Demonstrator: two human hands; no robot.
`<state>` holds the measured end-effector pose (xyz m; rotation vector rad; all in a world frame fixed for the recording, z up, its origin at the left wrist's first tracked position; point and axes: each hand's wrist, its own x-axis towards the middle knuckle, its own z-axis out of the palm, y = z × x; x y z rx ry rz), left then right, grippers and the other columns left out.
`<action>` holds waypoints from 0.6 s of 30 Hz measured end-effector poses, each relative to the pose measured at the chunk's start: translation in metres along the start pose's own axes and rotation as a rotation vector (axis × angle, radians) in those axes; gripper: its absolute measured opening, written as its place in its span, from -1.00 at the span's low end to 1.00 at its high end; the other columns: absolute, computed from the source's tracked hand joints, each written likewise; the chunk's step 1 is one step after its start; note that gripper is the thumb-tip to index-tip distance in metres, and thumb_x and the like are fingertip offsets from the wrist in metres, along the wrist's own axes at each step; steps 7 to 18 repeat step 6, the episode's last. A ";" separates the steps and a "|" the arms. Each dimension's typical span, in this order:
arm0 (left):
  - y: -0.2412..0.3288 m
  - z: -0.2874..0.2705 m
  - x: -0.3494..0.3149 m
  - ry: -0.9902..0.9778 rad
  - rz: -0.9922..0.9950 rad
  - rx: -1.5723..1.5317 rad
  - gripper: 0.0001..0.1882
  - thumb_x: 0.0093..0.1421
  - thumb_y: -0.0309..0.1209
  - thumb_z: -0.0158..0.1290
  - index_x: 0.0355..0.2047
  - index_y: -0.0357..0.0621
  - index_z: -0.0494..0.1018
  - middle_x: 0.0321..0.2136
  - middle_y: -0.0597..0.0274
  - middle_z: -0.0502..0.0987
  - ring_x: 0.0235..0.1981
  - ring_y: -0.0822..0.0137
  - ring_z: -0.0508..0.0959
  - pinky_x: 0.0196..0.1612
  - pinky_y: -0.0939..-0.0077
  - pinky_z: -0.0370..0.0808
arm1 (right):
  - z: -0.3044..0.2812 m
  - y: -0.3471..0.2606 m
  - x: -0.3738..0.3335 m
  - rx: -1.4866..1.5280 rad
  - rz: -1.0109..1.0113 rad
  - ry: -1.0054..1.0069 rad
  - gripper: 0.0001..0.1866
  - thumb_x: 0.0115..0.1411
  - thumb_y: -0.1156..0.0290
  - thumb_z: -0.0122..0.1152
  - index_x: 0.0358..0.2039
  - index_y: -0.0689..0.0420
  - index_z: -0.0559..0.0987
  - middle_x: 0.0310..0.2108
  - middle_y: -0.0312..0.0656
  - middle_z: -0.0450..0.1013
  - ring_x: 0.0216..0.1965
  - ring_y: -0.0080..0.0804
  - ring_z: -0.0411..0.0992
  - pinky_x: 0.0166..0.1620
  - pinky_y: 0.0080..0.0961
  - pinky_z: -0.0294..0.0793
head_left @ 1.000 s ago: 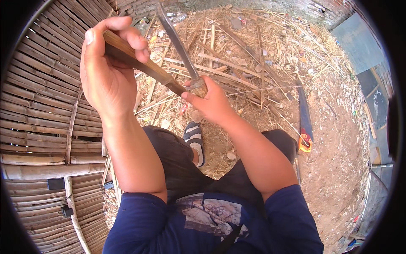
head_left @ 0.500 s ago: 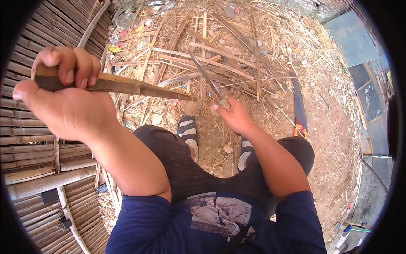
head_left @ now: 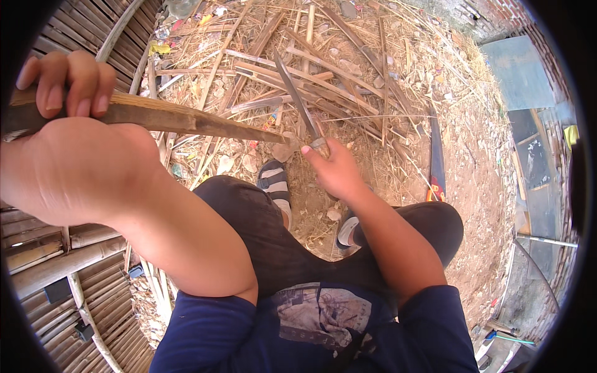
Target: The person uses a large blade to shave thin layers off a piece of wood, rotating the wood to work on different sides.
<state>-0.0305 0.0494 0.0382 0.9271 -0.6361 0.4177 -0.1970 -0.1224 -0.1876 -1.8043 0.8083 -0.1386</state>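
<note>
My left hand [head_left: 87, 146], raised at the left, has its fingers wrapped round a long split bamboo piece [head_left: 193, 119]. The piece slants down to the right and narrows to a tip over the ground near my foot. In my right hand [head_left: 339, 171] is a long knife [head_left: 293, 90], gripped by its handle, with the blade pointing up and away to the left. Blade and bamboo tip are close together in the view, with a gap between them. Part of the left hand and the bamboo's near end reach the picture's dark rim.
Several bamboo strips [head_left: 311, 87] lie crisscrossed over straw and litter ahead. A handsaw [head_left: 438, 149] with a red-orange handle lies to the right. A bamboo slat wall [head_left: 37, 261] stands at the left, grey panels [head_left: 519, 71] at the right. My sandalled feet [head_left: 275, 183] are below.
My left hand has moved further left and nearer, carrying the bamboo with it. My right hand has shifted slightly left, and the knife blade stands a little steeper.
</note>
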 end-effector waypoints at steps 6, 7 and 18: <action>-0.018 0.006 0.008 0.250 0.134 0.330 -0.67 0.39 -0.20 -0.18 -0.38 -0.23 0.28 -0.60 0.28 0.19 -0.64 0.48 0.15 -0.55 0.59 0.09 | 0.067 0.090 0.005 -0.125 -0.257 0.151 -0.38 0.18 0.01 0.34 0.07 0.17 0.40 -0.26 0.19 0.56 -0.19 0.17 0.58 -0.14 -0.17 0.53; -0.018 0.006 0.008 0.250 0.134 0.330 -0.67 0.39 -0.20 -0.18 -0.38 -0.23 0.28 -0.60 0.28 0.19 -0.64 0.48 0.15 -0.55 0.59 0.09 | 0.067 0.090 0.005 -0.125 -0.257 0.151 -0.38 0.18 0.01 0.34 0.07 0.17 0.40 -0.26 0.19 0.56 -0.19 0.17 0.58 -0.14 -0.17 0.53; -0.018 0.006 0.008 0.250 0.134 0.330 -0.67 0.39 -0.20 -0.18 -0.38 -0.23 0.28 -0.60 0.28 0.19 -0.64 0.48 0.15 -0.55 0.59 0.09 | 0.067 0.090 0.005 -0.125 -0.257 0.151 -0.38 0.18 0.01 0.34 0.07 0.17 0.40 -0.26 0.19 0.56 -0.19 0.17 0.58 -0.14 -0.17 0.53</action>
